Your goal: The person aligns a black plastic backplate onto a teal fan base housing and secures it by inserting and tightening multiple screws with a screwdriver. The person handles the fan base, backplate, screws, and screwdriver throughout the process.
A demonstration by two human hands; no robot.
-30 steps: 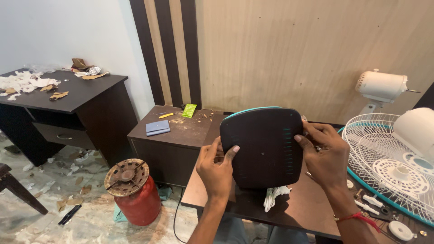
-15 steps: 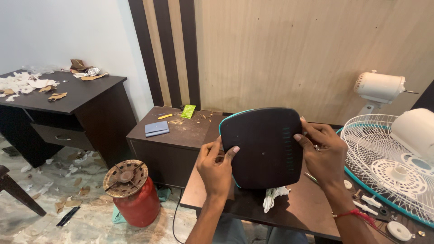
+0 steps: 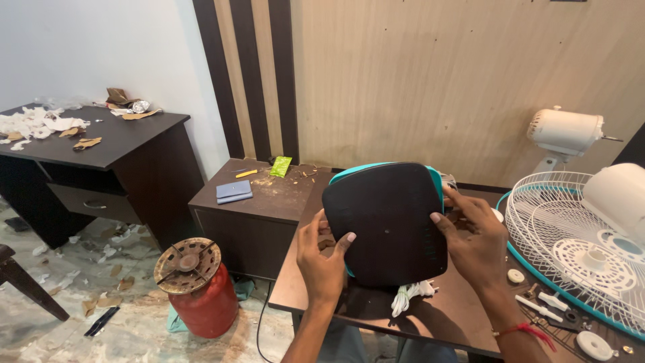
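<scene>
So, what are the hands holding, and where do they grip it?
Both hold the black rounded-square fan base upright: left hand on its lower left edge, right hand on its right edge.

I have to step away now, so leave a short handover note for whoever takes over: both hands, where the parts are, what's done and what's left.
Left hand: grips the lower left edge of the black fan base, thumb on its face.
Right hand: grips its right edge.
The base, teal-rimmed, is held upright above the brown table; its bundled white cord hangs beneath.
Already apart: the white grille lies flat on the right, the motor head stands behind it, and small white screws and caps lie loose by the grille.
Left: the base is not set down, and none of the parts are joined.
</scene>
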